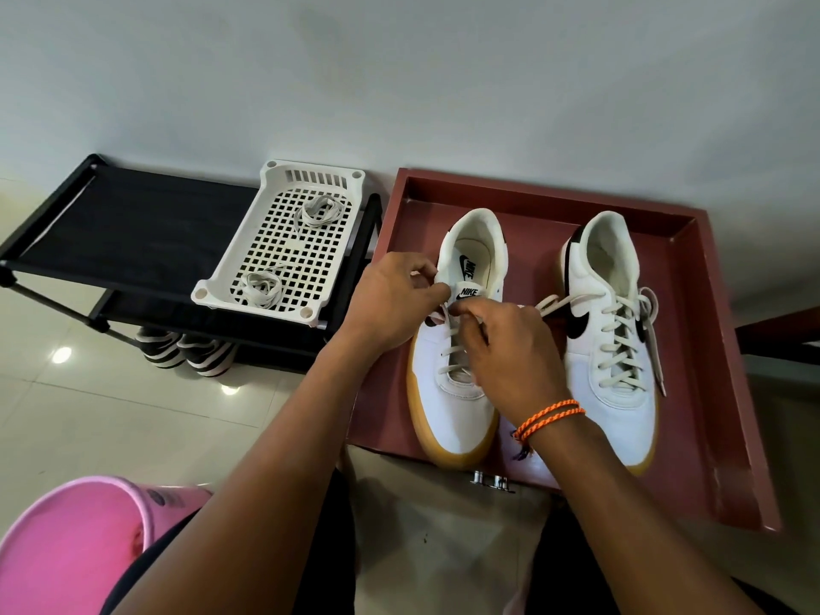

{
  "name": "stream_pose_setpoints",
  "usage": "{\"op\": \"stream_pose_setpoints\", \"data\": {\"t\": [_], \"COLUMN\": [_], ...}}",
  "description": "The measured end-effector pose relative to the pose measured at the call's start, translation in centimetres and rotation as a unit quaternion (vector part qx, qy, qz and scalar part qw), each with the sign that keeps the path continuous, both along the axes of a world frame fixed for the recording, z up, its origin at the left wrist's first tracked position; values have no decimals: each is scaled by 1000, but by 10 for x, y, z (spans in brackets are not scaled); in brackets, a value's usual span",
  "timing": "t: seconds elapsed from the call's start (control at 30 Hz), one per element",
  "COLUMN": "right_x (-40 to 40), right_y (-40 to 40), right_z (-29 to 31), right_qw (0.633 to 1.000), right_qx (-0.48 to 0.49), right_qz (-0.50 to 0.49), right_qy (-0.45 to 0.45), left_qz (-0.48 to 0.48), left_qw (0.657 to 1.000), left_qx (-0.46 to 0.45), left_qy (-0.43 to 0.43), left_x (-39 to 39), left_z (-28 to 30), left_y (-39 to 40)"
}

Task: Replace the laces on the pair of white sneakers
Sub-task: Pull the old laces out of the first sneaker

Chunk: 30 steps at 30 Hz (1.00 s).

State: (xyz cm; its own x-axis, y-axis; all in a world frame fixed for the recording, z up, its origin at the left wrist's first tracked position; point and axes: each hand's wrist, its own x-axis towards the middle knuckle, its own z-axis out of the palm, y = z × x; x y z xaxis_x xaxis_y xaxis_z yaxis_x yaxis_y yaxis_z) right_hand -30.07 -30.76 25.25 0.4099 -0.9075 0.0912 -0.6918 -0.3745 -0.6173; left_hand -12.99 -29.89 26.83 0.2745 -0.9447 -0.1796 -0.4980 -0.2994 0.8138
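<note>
Head view looks down on both hands working at the top of the left sneaker (452, 370), a little right of the frame's centre. The left hand (390, 299) has its fingers curled, and its fingertips pinch the lace (448, 332) beside the tongue label. The right hand (501, 348) lies over the middle of the same shoe with fingers bent, thumb and forefinger pinching the lace close to the left hand's fingertips; an orange braided bracelet (550, 417) circles its wrist. This shoe is laced only along its lower eyelets. The right sneaker (614, 339) stands just beside it, apart from both hands, fully laced, with loose lace ends trailing off to each side. Both shoes are white with tan soles and sit heels away from the camera inside a shallow dark-red tray (710, 348) at the right of the frame. At upper left, a white perforated basket (284, 241) rests on a black fabric-topped rack (133, 233) and holds two bundles of laces (262, 288), one near each end. Striped shoes (186, 352) show under the rack. A pink bucket (71, 548) fills the lower left corner. The floor (66, 415) is glossy pale tile, and a plain pale wall (399, 82) fills the top of the frame.
</note>
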Motion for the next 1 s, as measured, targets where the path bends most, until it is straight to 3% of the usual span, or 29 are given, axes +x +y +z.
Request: {"op": "stream_pose_setpoints", "data": {"t": [0.33, 0.43, 0.5, 0.63, 0.67, 0.7, 0.77, 0.8, 0.87, 1.0], "right_x": [-1, 0, -1, -5, -4, -5, -8, -9, -8, 1], "right_y": [-4, -6, -8, -14, -15, -15, -13, -11, -3, 8], "right_z": [-3, 1, 2, 11, 12, 10, 8, 7, 12, 9], "right_qw": [992, 985, 964, 871, 873, 900, 975, 991, 995, 985], "right_qx": [110, 146, 214, 360, 350, 297, 104, 14, -85, -161], "right_qz": [-1, 8, -17, -123, -148, -160, -135, -110, -50, -6], "right_qy": [-67, -91, -158, -311, -306, -277, -146, -81, -26, 57], "left_qz": [18, 15, 8, 0, -4, -8, -5, -3, -4, -1], "left_qw": [998, 999, 1000, 1000, 1000, 1000, 1000, 1000, 1000, 1000], "left_qx": [-9, -13, -15, -10, -8, -8, -11, -10, -6, -8], "left_qy": [63, 47, 11, 5, 5, 3, -2, 1, 3, 6], "left_x": [-4, -2, 0, 1, 0, 0, -1, -1, -2, -1], "left_z": [7, 3, -1, -2, -2, -1, 0, 1, 1, 2], "left_y": [3, 2, 1, 1, 1, 1, 1, 2, 2, 2]}}
